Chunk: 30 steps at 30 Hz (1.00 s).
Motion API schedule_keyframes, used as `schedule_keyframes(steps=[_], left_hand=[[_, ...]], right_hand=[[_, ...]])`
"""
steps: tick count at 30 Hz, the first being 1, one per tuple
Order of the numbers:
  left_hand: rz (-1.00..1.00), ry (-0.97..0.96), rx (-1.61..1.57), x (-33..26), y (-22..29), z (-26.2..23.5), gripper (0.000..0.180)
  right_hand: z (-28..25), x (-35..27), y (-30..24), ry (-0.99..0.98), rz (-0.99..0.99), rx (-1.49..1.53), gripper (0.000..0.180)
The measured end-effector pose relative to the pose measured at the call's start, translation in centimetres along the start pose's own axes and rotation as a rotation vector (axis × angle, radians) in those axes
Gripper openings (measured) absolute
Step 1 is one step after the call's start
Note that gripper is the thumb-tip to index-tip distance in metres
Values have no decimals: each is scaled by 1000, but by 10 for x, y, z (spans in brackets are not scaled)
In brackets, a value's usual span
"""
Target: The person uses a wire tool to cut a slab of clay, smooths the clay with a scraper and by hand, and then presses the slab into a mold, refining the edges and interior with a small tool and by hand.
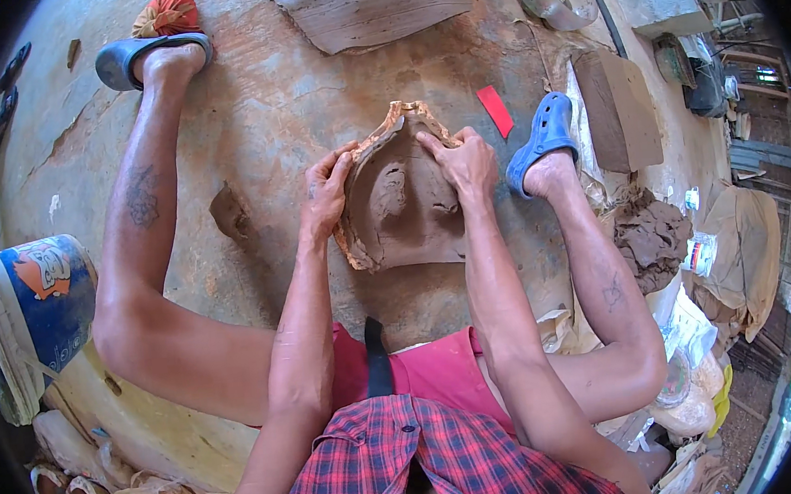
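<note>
Between my knees is an orange-rimmed mould (351, 247), its hollow lined with wet grey-brown clay (413, 232). The lining rises in lumps around two dents. My left hand (327, 185) grips the mould's left edge, fingers curled round it and partly hidden. On the upper right edge, my right hand (465, 163) has its thumb pressed onto the clay inside, with its other fingers hidden behind the rim. A small clay scrap (228, 212) lies on the floor left of the mould.
A flat clay slab (372, 7) lies ahead, and a red strip (495, 111) near my right shoe (543, 142). To the right are a clay block (619, 110) and a clay heap (652, 236). A blue-and-white bucket (38, 312) stands left; a cloth bundle (167, 14) sits by my left shoe.
</note>
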State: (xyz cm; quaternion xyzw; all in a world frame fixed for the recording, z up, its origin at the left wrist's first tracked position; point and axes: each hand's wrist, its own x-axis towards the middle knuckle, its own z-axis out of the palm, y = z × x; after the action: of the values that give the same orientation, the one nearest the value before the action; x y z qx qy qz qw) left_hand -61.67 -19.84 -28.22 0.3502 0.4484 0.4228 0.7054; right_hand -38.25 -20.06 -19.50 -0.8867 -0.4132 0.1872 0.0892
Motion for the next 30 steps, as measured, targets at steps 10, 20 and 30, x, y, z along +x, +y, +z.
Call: schedule_keyframes(steps=[10, 20, 30], left_hand=[[56, 45, 141, -6, 8, 2, 34], [60, 58, 139, -2, 0, -5, 32], [52, 48, 58, -1, -1, -1, 32]], right_hand=[[-6, -7, 9, -61, -81, -47, 74], [-13, -31, 15, 14, 145, 65, 62], [-3, -35, 42, 62, 223, 147, 69]])
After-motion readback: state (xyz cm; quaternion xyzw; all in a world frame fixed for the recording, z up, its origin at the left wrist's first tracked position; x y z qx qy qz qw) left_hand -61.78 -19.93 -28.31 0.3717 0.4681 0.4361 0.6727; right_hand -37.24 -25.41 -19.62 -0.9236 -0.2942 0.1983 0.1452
